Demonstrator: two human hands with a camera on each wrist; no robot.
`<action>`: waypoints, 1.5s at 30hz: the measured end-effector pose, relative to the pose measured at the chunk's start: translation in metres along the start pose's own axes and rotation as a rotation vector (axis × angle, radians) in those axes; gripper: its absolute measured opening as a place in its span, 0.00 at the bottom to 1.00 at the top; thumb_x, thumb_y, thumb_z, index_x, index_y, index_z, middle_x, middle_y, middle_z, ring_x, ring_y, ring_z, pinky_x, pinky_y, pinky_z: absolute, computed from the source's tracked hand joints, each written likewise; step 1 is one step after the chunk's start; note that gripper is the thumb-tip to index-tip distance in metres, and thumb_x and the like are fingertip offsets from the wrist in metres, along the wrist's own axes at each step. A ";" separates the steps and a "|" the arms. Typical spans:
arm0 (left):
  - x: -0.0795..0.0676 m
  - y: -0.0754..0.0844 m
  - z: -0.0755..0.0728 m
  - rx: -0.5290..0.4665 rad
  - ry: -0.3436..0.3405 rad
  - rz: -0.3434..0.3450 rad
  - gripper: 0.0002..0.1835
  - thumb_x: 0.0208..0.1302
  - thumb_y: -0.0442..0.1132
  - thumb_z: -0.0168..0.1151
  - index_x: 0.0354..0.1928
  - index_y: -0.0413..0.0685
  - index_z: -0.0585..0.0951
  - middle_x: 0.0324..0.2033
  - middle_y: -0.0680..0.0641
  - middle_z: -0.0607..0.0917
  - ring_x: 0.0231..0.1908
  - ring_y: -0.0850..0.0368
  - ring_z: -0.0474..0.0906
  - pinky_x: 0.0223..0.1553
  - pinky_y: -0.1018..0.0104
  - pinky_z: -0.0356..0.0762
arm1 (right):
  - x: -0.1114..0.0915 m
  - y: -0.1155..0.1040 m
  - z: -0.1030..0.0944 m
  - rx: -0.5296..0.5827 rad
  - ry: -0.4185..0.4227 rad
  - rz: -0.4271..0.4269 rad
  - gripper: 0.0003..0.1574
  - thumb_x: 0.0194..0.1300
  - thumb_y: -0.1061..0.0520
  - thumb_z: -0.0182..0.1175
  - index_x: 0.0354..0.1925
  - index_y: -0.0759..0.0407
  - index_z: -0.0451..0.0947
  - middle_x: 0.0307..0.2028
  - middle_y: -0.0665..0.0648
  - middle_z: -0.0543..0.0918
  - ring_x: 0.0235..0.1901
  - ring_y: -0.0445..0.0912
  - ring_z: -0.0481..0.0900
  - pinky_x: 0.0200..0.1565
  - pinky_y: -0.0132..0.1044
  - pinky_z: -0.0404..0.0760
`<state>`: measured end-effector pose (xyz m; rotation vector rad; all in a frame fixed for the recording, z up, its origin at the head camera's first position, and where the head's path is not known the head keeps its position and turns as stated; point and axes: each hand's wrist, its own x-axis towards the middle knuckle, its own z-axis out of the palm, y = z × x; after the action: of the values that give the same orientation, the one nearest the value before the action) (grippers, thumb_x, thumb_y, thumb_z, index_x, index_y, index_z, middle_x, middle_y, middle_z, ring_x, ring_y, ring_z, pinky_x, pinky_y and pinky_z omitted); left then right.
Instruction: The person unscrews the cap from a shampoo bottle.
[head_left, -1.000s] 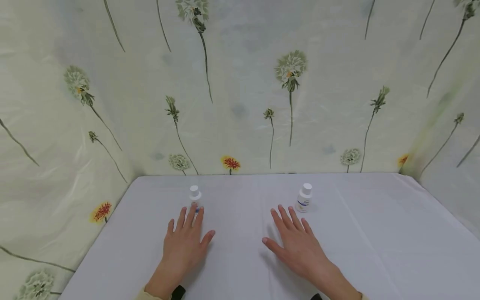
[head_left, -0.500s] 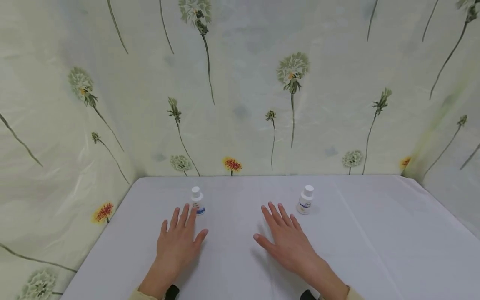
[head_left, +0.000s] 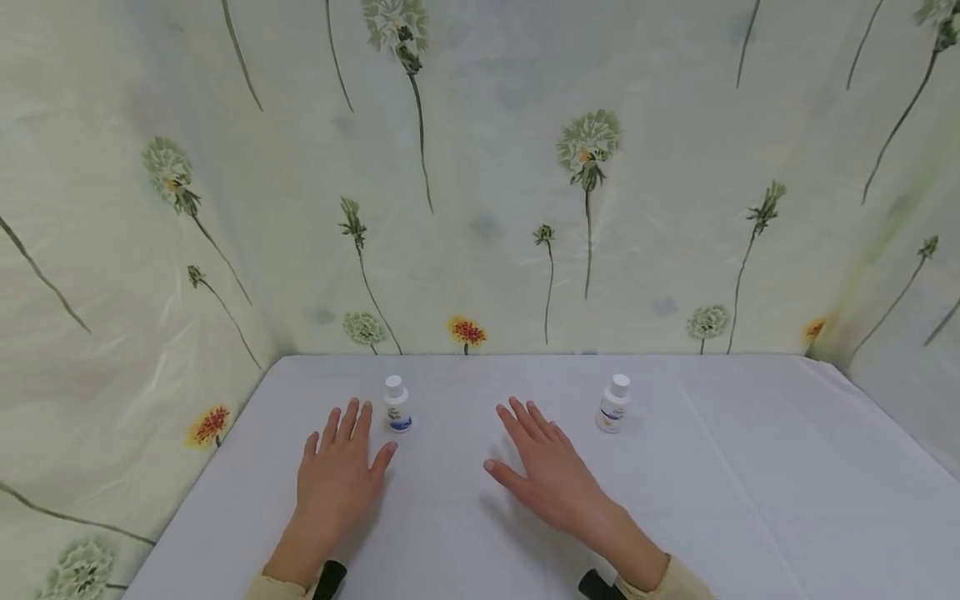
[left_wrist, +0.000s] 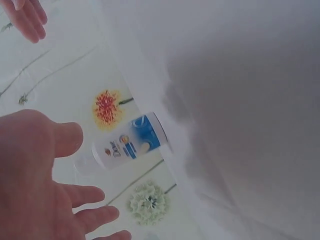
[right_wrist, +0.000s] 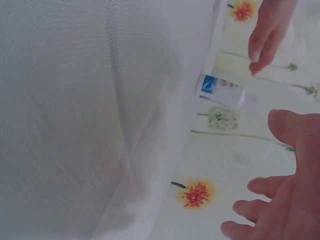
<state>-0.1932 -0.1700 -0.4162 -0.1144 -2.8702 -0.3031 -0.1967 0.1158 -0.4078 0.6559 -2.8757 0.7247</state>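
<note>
Bottles [head_left: 398,415], cylindrical, on creased cloth [head_left: 750,483].

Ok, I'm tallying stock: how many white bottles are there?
2: the left bottle, near the left hand, on its thumb side; the right bottle, near the right hand, on its little-finger side.

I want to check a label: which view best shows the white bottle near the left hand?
The left wrist view: the white bottle is largest there, its label facing the camera, though its cap looks washed out. The head view shows it upright but small; the right wrist view shows the other bottle instead.
</note>
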 end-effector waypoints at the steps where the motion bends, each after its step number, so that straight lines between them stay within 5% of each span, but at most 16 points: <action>1: 0.001 -0.002 0.000 -0.003 0.013 -0.001 0.37 0.71 0.56 0.54 0.72 0.39 0.63 0.71 0.37 0.62 0.71 0.37 0.54 0.64 0.35 0.54 | 0.002 0.000 0.001 0.008 0.002 -0.005 0.47 0.70 0.34 0.54 0.76 0.54 0.54 0.76 0.56 0.51 0.75 0.53 0.44 0.69 0.59 0.49; 12: 0.008 -0.014 0.002 -0.096 0.050 0.005 0.34 0.70 0.53 0.57 0.69 0.39 0.68 0.69 0.36 0.67 0.68 0.36 0.59 0.62 0.38 0.59 | 0.017 -0.004 0.008 0.106 -0.006 -0.032 0.44 0.70 0.39 0.57 0.75 0.56 0.57 0.74 0.55 0.58 0.74 0.52 0.49 0.70 0.54 0.51; 19: 0.013 -0.022 0.004 -0.200 0.137 0.019 0.28 0.67 0.50 0.62 0.63 0.39 0.75 0.63 0.37 0.75 0.66 0.36 0.63 0.61 0.36 0.60 | 0.027 -0.005 0.015 0.202 -0.012 -0.043 0.39 0.71 0.40 0.57 0.73 0.54 0.62 0.71 0.54 0.64 0.72 0.51 0.56 0.68 0.53 0.56; 31: 0.023 -0.031 0.009 -0.287 0.196 0.081 0.25 0.63 0.44 0.68 0.60 0.40 0.78 0.57 0.38 0.80 0.63 0.39 0.69 0.58 0.37 0.65 | 0.048 -0.015 0.020 0.396 -0.014 0.022 0.34 0.69 0.44 0.60 0.68 0.53 0.69 0.66 0.54 0.72 0.67 0.52 0.65 0.65 0.54 0.64; 45: 0.036 -0.032 0.002 -0.558 0.042 0.023 0.25 0.67 0.43 0.65 0.63 0.42 0.76 0.61 0.40 0.77 0.63 0.40 0.69 0.61 0.42 0.66 | 0.068 -0.018 0.036 0.544 -0.010 0.020 0.27 0.69 0.48 0.62 0.63 0.55 0.74 0.60 0.55 0.77 0.61 0.52 0.72 0.60 0.55 0.70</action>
<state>-0.2316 -0.1986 -0.4153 -0.2373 -2.6569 -1.0768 -0.2503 0.0581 -0.4178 0.6772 -2.6933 1.5312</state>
